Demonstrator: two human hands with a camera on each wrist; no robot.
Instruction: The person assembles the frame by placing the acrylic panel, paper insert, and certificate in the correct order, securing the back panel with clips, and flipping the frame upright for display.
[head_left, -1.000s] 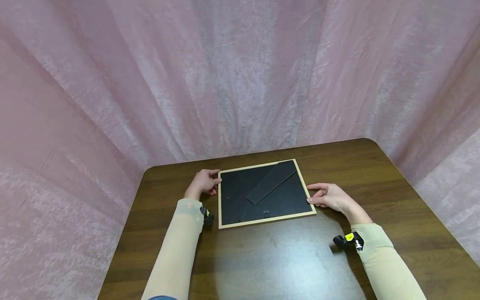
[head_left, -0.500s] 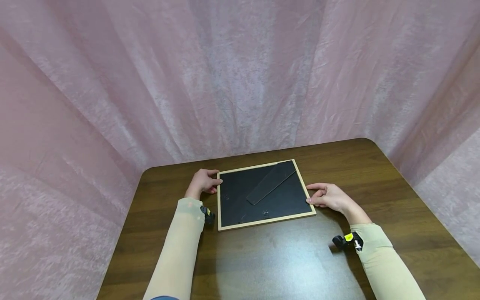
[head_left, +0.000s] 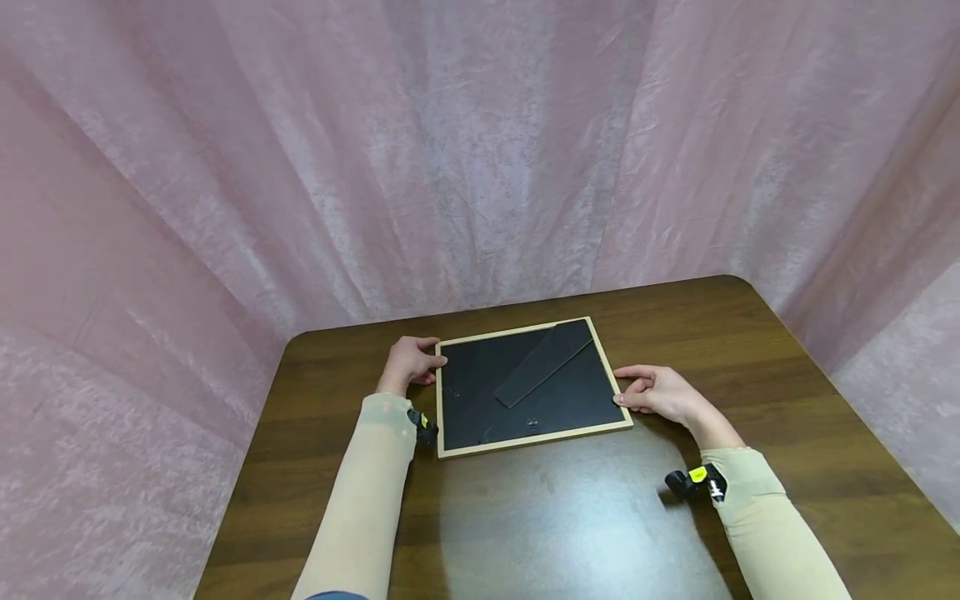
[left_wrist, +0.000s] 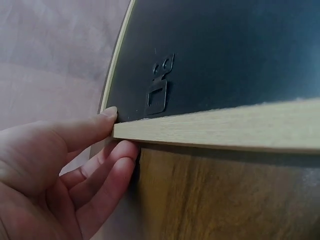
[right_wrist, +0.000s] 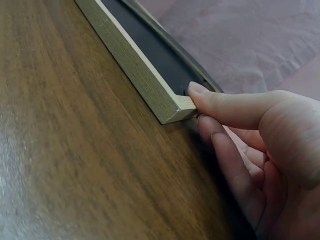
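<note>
A picture frame (head_left: 525,392) with a pale wood border lies face down on the dark wood table (head_left: 570,517), its black backing and folded easel strut (head_left: 542,363) facing up. My left hand (head_left: 408,360) pinches the frame's left edge. In the left wrist view its thumb lies on top of the frame's wooden edge (left_wrist: 225,127) and its fingers (left_wrist: 100,175) curl beneath, near a metal hanger (left_wrist: 159,90). My right hand (head_left: 660,390) pinches the right edge. In the right wrist view its thumb (right_wrist: 220,102) sits on the frame's corner (right_wrist: 135,65), with the fingers below.
Pink curtain (head_left: 450,167) closes in the table on the back and both sides. The table's rounded back corners lie just beyond the frame. Bare tabletop stretches from the frame toward me.
My left forearm has shifted slightly right, closer to the frame's left edge. The frame and my right hand stay where they were.
</note>
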